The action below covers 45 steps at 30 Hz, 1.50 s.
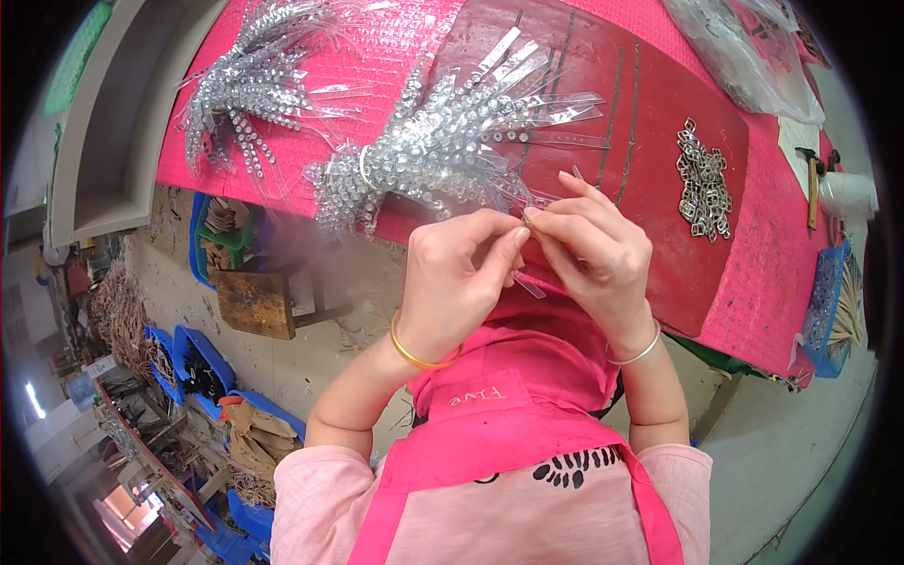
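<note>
My left hand and my right hand meet at the near edge of the table, fingertips pinched together. Between them is a clear plastic strap, its loose end hanging below the fingers. A small metallic bit seems to sit at the pinch, but the fingertips mostly cover it. Just beyond my hands lies a large bundle of clear straps studded with shiny stones, tied round with a pale band. To the right, a heap of small silver metal buckles rests on the dark red mat.
A second bundle of studded straps lies at the far left of the pink table cover. At the right are a hammer, a clear plastic bag and a blue basket. A wooden stool stands below left.
</note>
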Each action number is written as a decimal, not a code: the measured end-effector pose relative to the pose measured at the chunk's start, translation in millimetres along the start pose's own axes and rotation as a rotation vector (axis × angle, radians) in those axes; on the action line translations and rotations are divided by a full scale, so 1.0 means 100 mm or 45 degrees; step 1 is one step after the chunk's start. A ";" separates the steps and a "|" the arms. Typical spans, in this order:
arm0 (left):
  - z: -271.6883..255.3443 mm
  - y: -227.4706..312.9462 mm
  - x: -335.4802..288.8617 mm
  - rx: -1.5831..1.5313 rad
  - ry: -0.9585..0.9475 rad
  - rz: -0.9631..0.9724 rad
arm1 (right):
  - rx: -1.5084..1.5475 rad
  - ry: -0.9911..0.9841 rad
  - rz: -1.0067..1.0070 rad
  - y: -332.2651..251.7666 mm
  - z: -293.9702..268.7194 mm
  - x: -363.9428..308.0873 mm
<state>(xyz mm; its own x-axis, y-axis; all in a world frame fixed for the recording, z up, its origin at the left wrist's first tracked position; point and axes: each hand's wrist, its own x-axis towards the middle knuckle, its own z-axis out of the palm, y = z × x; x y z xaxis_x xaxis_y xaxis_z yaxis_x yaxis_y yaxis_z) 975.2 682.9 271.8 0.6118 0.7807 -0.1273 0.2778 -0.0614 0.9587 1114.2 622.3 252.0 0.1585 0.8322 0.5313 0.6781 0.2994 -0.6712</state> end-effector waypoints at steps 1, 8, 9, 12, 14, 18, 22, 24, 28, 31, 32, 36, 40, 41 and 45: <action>0.00 0.00 0.00 0.000 -0.002 0.002 | -0.055 0.013 -0.033 -0.01 0.01 -0.01; -0.04 0.03 0.38 -0.153 -0.095 0.307 | 1.179 0.259 0.972 0.07 0.02 0.03; -0.05 -0.02 0.40 -0.093 -0.126 0.292 | 1.420 0.298 1.015 0.15 0.02 0.01; -0.03 -0.03 0.44 0.097 -0.121 0.342 | 1.567 0.304 1.035 0.20 0.03 -0.01; -0.03 -0.03 0.44 0.225 -0.075 0.405 | 1.625 0.336 1.007 0.15 0.04 0.01; -0.04 -0.01 0.47 0.186 -0.012 0.303 | 1.677 0.454 0.962 0.08 0.11 -0.03; 0.00 0.00 0.45 0.265 -0.040 0.430 | 1.834 0.622 0.962 0.08 0.23 -0.06; 0.00 -0.02 0.45 0.377 0.022 0.610 | 1.931 0.622 0.976 0.06 0.23 -0.06; 0.03 -0.06 0.43 0.556 0.147 0.620 | 2.046 0.424 1.183 0.03 0.20 -0.08; 0.10 -0.06 0.41 0.440 0.185 0.650 | 1.990 0.463 1.193 0.01 0.24 -0.06; 0.11 -0.08 0.40 0.397 0.203 0.682 | 1.875 0.540 1.149 0.02 0.25 -0.06; 0.16 -0.15 0.38 0.333 0.281 0.779 | 1.460 0.672 1.069 -0.05 0.34 -0.06; 0.15 -0.19 0.38 0.432 0.282 0.932 | 1.473 0.750 0.981 -0.05 0.35 0.03; 0.14 -0.21 0.36 0.468 0.246 0.961 | 1.473 0.745 0.982 -0.05 0.30 0.05; 0.09 -0.29 0.36 0.374 0.289 0.878 | 1.647 0.151 1.097 0.04 0.17 -0.02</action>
<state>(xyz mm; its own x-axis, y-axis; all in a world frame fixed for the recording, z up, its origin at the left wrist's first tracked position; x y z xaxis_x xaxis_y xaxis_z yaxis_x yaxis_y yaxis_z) 995.6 706.9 236.9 0.5598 0.6124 0.5582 0.0941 -0.7163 0.6914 1104.5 630.0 239.8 0.2562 0.9364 -0.2397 -0.6910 0.0041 -0.7228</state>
